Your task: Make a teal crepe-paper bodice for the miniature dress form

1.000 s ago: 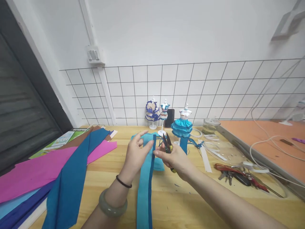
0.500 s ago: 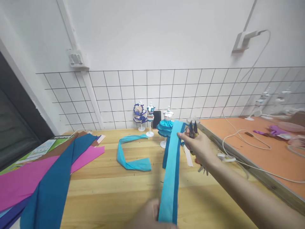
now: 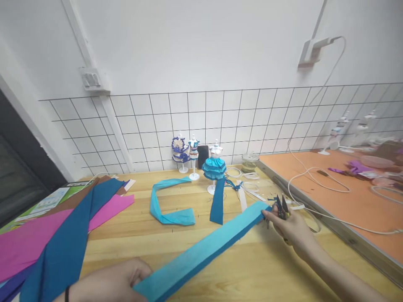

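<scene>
A long turquoise crepe paper strip (image 3: 204, 251), with darker blue showing along its lower edge, stretches taut between my hands above the table. My left hand (image 3: 116, 279) is closed on its near end at the bottom. At the far end, my right hand (image 3: 291, 228) pinches the strip and also holds dark-bladed scissors (image 3: 281, 206), their tips pointing up. A dark blue strip (image 3: 217, 205) lies beyond, by the small dress form in a ruffled turquoise skirt (image 3: 214, 167). Left of it, another turquoise strip (image 3: 156, 205) lies bent in a C shape.
Large pink and dark blue sheets (image 3: 61, 247) are piled at the left. Two more small dress forms (image 3: 193, 157) and a black phone (image 3: 203, 157) stand by the wall. A glass jar (image 3: 249, 162) and ribbon loops sit back right; a white cable (image 3: 340, 224) crosses the orange table.
The strip has swung from nearly upright to a slant. My right hand moved right and nearer; my left hand moved left. The dark blue strip and ribbons behind are now uncovered.
</scene>
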The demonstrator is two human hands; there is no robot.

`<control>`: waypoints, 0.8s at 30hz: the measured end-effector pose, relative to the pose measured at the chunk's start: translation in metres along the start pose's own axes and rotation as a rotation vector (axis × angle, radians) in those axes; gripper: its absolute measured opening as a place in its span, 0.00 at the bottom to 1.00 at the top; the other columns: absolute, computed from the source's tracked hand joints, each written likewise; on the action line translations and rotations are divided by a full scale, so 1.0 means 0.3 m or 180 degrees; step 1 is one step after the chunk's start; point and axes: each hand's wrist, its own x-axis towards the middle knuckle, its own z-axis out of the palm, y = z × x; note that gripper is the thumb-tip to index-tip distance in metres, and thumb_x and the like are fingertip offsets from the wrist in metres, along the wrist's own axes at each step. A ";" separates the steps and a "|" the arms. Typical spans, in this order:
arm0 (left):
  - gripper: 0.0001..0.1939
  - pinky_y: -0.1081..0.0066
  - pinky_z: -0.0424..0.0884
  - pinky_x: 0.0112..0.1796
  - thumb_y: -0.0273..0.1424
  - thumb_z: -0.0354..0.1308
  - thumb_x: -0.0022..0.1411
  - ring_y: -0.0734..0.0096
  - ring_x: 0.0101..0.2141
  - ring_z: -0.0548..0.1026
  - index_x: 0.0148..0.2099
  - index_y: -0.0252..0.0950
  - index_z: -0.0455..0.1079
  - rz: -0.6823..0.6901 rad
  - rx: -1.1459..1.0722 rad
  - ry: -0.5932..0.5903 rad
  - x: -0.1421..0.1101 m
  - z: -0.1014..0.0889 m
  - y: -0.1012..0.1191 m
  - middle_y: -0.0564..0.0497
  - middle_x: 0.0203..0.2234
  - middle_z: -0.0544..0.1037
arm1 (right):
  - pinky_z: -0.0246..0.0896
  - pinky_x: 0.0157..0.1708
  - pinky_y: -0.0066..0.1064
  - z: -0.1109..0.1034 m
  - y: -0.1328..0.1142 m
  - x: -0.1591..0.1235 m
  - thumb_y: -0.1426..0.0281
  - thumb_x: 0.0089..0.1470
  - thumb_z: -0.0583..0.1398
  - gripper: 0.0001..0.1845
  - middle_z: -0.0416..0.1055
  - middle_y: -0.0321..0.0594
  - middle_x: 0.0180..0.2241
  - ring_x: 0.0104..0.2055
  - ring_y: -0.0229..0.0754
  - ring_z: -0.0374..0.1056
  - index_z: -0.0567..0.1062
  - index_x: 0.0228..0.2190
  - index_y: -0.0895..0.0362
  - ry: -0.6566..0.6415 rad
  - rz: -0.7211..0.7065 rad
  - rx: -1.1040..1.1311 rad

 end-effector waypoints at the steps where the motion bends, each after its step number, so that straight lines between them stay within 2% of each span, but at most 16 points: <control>1: 0.06 0.75 0.62 0.20 0.33 0.64 0.38 0.70 0.18 0.70 0.21 0.38 0.72 -0.0072 0.0135 -0.0023 0.007 -0.028 -0.001 0.57 0.15 0.74 | 0.43 0.11 0.27 -0.007 0.023 -0.005 0.57 0.39 0.61 0.17 0.54 0.26 0.10 0.11 0.35 0.50 0.60 0.23 0.53 -0.0012 0.0024 -0.0088; 5: 0.03 0.74 0.58 0.18 0.28 0.60 0.38 0.71 0.14 0.66 0.22 0.39 0.73 -0.0450 0.0823 -0.0205 0.062 -0.105 -0.027 0.55 0.15 0.74 | 0.43 0.12 0.27 -0.053 0.070 0.008 0.56 0.40 0.60 0.17 0.54 0.27 0.10 0.13 0.36 0.51 0.60 0.21 0.52 0.0142 -0.0034 -0.0344; 8: 0.02 0.75 0.54 0.17 0.28 0.61 0.35 0.71 0.15 0.64 0.19 0.39 0.72 -0.0374 0.1761 0.0151 0.104 -0.141 -0.034 0.56 0.14 0.73 | 0.41 0.12 0.25 -0.086 0.051 0.028 0.57 0.42 0.60 0.17 0.53 0.26 0.12 0.13 0.33 0.49 0.59 0.22 0.53 0.0028 -0.0172 -0.0316; 10: 0.05 0.76 0.53 0.18 0.30 0.62 0.33 0.70 0.16 0.64 0.19 0.39 0.70 -0.0266 0.2236 0.0608 0.132 -0.148 -0.010 0.56 0.14 0.72 | 0.42 0.12 0.24 -0.095 0.019 0.034 0.57 0.43 0.60 0.16 0.55 0.27 0.14 0.14 0.33 0.50 0.60 0.23 0.53 -0.0343 -0.0226 -0.0424; 12: 0.07 0.75 0.55 0.19 0.32 0.62 0.34 0.68 0.19 0.66 0.23 0.39 0.72 0.0012 0.2365 0.1165 0.166 -0.127 0.045 0.54 0.16 0.73 | 0.45 0.13 0.24 -0.089 -0.022 0.030 0.59 0.43 0.60 0.14 0.61 0.30 0.17 0.16 0.33 0.54 0.63 0.23 0.54 -0.0867 -0.0410 -0.0508; 13: 0.07 0.74 0.57 0.21 0.32 0.61 0.38 0.67 0.21 0.68 0.25 0.39 0.72 0.0329 0.2348 0.1428 0.186 -0.104 0.083 0.53 0.18 0.73 | 0.47 0.14 0.24 -0.082 -0.043 0.026 0.60 0.44 0.60 0.12 0.65 0.33 0.20 0.18 0.34 0.56 0.64 0.23 0.55 -0.1209 -0.0521 -0.0499; 14: 0.08 0.73 0.59 0.23 0.33 0.59 0.43 0.65 0.23 0.69 0.29 0.39 0.74 0.0738 0.2238 0.1507 0.209 -0.071 0.124 0.52 0.20 0.74 | 0.48 0.15 0.23 -0.071 -0.062 0.022 0.62 0.45 0.60 0.11 0.67 0.34 0.22 0.19 0.34 0.58 0.66 0.23 0.56 -0.1577 -0.0598 -0.0483; 16: 0.19 0.71 0.64 0.30 0.34 0.59 0.46 0.64 0.30 0.71 0.43 0.40 0.72 0.1293 0.1565 0.1115 0.261 0.014 0.211 0.49 0.29 0.76 | 0.48 0.15 0.21 -0.047 -0.093 0.012 0.64 0.47 0.59 0.08 0.71 0.36 0.26 0.19 0.31 0.58 0.68 0.24 0.57 -0.2397 -0.0501 -0.0417; 18: 0.33 0.70 0.65 0.37 0.33 0.62 0.44 0.62 0.41 0.70 0.55 0.41 0.62 0.1642 0.0665 0.0542 0.319 0.110 0.286 0.45 0.45 0.72 | 0.46 0.12 0.19 -0.023 -0.111 0.006 0.66 0.46 0.60 0.07 0.73 0.36 0.26 0.15 0.27 0.56 0.70 0.28 0.58 -0.3091 -0.0149 -0.0255; 20: 0.40 0.69 0.64 0.42 0.31 0.65 0.42 0.61 0.48 0.65 0.58 0.42 0.56 0.1860 0.0140 0.0119 0.374 0.197 0.339 0.44 0.52 0.65 | 0.45 0.10 0.18 -0.003 -0.117 0.006 0.68 0.45 0.61 0.09 0.74 0.37 0.26 0.12 0.25 0.54 0.72 0.31 0.59 -0.3504 0.0149 -0.0031; 22: 0.41 0.68 0.63 0.43 0.29 0.66 0.41 0.61 0.50 0.64 0.59 0.42 0.55 0.1973 -0.0253 -0.0205 0.420 0.261 0.368 0.44 0.52 0.65 | 0.46 0.10 0.17 0.008 -0.114 0.010 0.69 0.44 0.62 0.10 0.75 0.37 0.25 0.11 0.25 0.55 0.74 0.31 0.60 -0.3710 0.0304 0.0187; 24: 0.35 0.69 0.65 0.40 0.28 0.65 0.42 0.63 0.43 0.69 0.55 0.39 0.61 0.2005 -0.0479 -0.0676 0.456 0.299 0.380 0.45 0.44 0.72 | 0.47 0.09 0.17 0.011 -0.104 0.018 0.70 0.43 0.62 0.08 0.75 0.37 0.24 0.10 0.24 0.56 0.75 0.29 0.61 -0.3836 0.0426 0.0364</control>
